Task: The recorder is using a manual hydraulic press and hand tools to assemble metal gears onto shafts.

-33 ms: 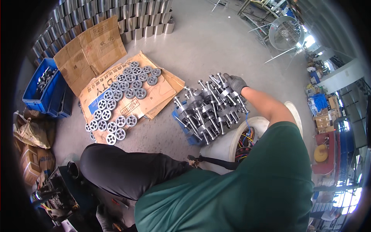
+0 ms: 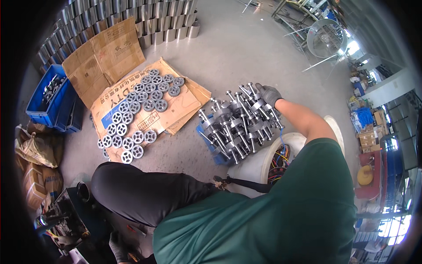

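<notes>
My right hand (image 2: 269, 95), in a dark grey glove, reaches to the far right end of a heap of metal shafts (image 2: 239, 123) with round discs on them. Its fingers are curled around the end of one shaft there, partly hidden by the glove. The heap sits on a blue crate (image 2: 220, 159), of which only the edge shows. Low at the left, my left hand (image 2: 118, 247), also in a grey glove, hangs beside a dark machine (image 2: 72, 215); its fingers are too dim to make out.
Spoked metal wheels (image 2: 137, 105) lie in rows on flattened cardboard (image 2: 184, 108). Blue bins (image 2: 41, 115) with metal parts stand at the left. Shiny metal tubes (image 2: 169, 35) are stacked behind. A white drum (image 2: 274, 152) with coloured wires stands by my right arm; a large fan (image 2: 326, 38) is farther off.
</notes>
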The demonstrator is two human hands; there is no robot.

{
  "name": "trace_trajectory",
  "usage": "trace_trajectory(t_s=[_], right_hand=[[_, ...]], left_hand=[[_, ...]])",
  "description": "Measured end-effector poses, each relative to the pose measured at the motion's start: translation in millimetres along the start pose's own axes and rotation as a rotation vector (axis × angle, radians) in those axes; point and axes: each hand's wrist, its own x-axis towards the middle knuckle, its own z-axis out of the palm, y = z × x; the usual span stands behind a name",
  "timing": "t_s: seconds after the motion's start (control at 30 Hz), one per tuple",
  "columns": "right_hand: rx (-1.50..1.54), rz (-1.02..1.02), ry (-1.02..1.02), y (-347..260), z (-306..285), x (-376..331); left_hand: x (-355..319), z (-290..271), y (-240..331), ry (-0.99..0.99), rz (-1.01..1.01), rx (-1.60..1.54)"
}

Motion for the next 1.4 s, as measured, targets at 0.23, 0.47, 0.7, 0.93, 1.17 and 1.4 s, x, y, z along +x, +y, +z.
trace_trajectory(t_s=[0.23,0.47,0.7,0.93,1.17,1.4], right_hand=[[-0.236,0.011,0.083,-17.9,16.5,-11.0],[-0.192,-0.174,0.187,-144.6,19.4,68.6],[-0.237,-1.165,-0.334,-492.3,104.6,-103.0],[-0.393,-1.974,-0.45,-673.8,159.0,-357.6],[-0.502,-2.31,-0.571,-732.8,281.9,-486.5],[-1.19,-2.262,-0.709,-735.1,349.7,-502.0]], left_hand=[[-30.7,-3.6,69.2,0.113,0.177,0.12],[-66.6,-26.0,126.3,0.478,0.355,-0.085],[-185.2,-59.3,149.3,1.07,0.482,-0.023],[-338.2,21.6,22.9,1.601,0.135,-0.33],[-391.3,341.1,-108.2,1.128,-0.912,-0.268],[-340.8,482.6,-84.9,0.781,-1.006,-0.361]])
